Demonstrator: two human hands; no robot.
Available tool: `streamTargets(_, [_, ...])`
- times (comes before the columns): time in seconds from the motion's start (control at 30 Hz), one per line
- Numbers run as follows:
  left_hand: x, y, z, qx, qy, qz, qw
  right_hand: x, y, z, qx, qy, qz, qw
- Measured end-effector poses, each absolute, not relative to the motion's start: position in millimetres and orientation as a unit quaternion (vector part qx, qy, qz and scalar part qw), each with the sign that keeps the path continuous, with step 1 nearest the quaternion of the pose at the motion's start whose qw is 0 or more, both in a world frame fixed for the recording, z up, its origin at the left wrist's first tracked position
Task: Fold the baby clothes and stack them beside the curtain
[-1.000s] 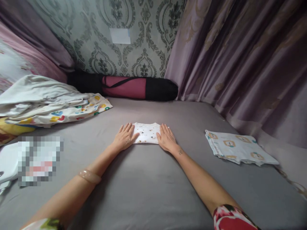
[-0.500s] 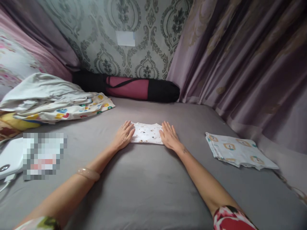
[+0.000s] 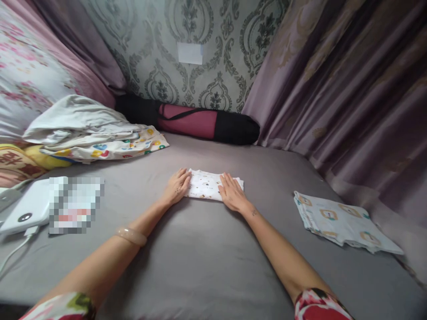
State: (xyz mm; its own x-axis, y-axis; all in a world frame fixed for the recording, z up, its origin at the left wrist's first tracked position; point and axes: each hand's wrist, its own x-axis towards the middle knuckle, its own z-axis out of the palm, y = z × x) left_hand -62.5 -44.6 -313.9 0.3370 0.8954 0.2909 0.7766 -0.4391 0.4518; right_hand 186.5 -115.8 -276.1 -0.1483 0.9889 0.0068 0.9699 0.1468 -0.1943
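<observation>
A small white garment (image 3: pixel 204 186) with tiny printed figures lies folded into a flat strip on the grey bed sheet. At its left end rests my left hand (image 3: pixel 177 186), fingers stretched out and touching the edge of the cloth. My right hand (image 3: pixel 232 192) lies flat across the garment's right part, palm down with the fingers extended. A short piece of the cloth shows beyond that hand on the right. Neither hand grips anything.
Folded white cloth with printed patches (image 3: pixel 347 222) lies at right. On the left are a white power bank (image 3: pixel 33 204) with a cable, a blurred packet (image 3: pixel 76 206) and crumpled clothes (image 3: pixel 90 129). A black and maroon long bag (image 3: pixel 190 121) lies along the wall.
The view has turned slightly left. My right hand has shifted inward over the garment, so its right end now shows past the hand. My left hand stays at the left end.
</observation>
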Motion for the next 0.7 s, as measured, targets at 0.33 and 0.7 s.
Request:
streamTargets(0.33, [-62,-44,-314,0.804,0.518,0.264,0.127,164,-110,-270,-0.632,-0.765,0.102,0.071])
streamTargets(0.7, [-61,-42,-314,0.792,0.521,0.282,0.145,135,-101,-268,-0.614,-0.781,0.095,0.071])
